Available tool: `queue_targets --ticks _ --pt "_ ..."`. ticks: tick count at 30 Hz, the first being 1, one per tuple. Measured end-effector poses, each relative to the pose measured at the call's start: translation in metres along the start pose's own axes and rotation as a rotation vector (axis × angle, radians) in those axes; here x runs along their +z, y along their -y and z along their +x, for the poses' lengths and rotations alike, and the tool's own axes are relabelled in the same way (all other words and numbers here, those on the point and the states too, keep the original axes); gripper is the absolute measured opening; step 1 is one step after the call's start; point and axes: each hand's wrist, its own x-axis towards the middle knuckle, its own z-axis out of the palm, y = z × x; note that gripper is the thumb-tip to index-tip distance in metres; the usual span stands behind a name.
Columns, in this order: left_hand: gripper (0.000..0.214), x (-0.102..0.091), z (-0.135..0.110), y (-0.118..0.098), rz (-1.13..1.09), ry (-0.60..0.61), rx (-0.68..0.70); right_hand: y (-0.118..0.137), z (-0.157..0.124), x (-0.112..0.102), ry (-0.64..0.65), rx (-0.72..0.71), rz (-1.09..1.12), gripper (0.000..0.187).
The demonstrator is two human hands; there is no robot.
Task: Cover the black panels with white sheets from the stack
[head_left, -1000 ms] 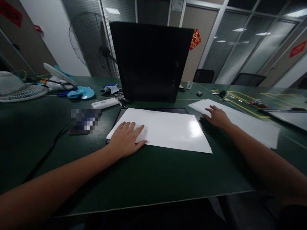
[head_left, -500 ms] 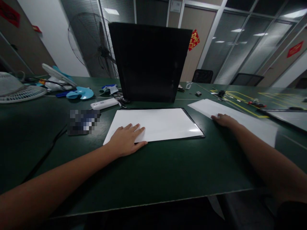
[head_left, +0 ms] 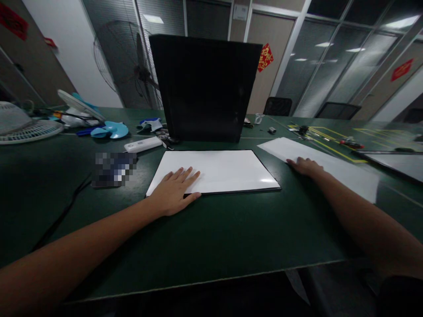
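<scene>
My left hand [head_left: 175, 191] lies flat with its fingers spread on the left part of a white sheet [head_left: 224, 169]. This sheet covers a thin rectangular panel, whose dark border [head_left: 244, 191] shows along the near edge. Off to the right, my right hand [head_left: 306, 167] has bent fingers at the near edge of a second, loose white sheet [head_left: 337, 169]. The thumb meets that edge and the fingers lie over the sheet; the fingertips are partly hidden.
A large black panel [head_left: 205, 88] stands upright behind the sheet. Left lie a white handheld device [head_left: 143, 144], a blurred-out object [head_left: 114, 169], blue fan blades [head_left: 110, 130] and fan parts [head_left: 33, 131]. Far right are another dark-edged panel [head_left: 396, 163] and small tools [head_left: 352, 144] on the green table [head_left: 231, 246].
Under my left hand, the white sheet has shifted slightly and now sits squarely within the panel's dark border. My right hand has hardly moved, staying at the loose sheet's edge.
</scene>
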Motion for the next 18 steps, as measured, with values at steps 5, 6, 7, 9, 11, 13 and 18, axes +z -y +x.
queue_targets --ticks 5,6,7,9,11,13,18 --pt "0.081 0.001 0.000 0.000 0.008 0.006 0.011 0.006 -0.003 -0.003 0.055 0.064 0.001 0.115" --pt "0.080 0.001 0.000 0.000 0.011 0.005 0.012 0.007 -0.002 -0.003 0.062 0.065 0.002 0.115" --pt "0.080 0.001 0.000 -0.001 0.012 0.002 0.012 0.007 -0.001 -0.004 0.066 0.066 0.004 0.114" --pt "0.080 0.000 0.000 -0.001 0.010 -0.002 0.017 0.007 0.002 -0.003 0.069 0.068 0.006 0.112" --pt "0.079 -0.001 0.000 -0.001 0.003 -0.009 0.029 0.007 0.004 -0.003 0.071 0.074 0.009 0.110" --pt "0.079 -0.002 -0.001 -0.002 -0.005 -0.022 0.051 0.007 0.007 -0.002 0.070 0.072 0.014 0.108" --pt "0.079 -0.003 -0.002 -0.005 0.004 -0.041 0.057 0.008 0.009 -0.001 0.043 0.033 0.012 0.106"
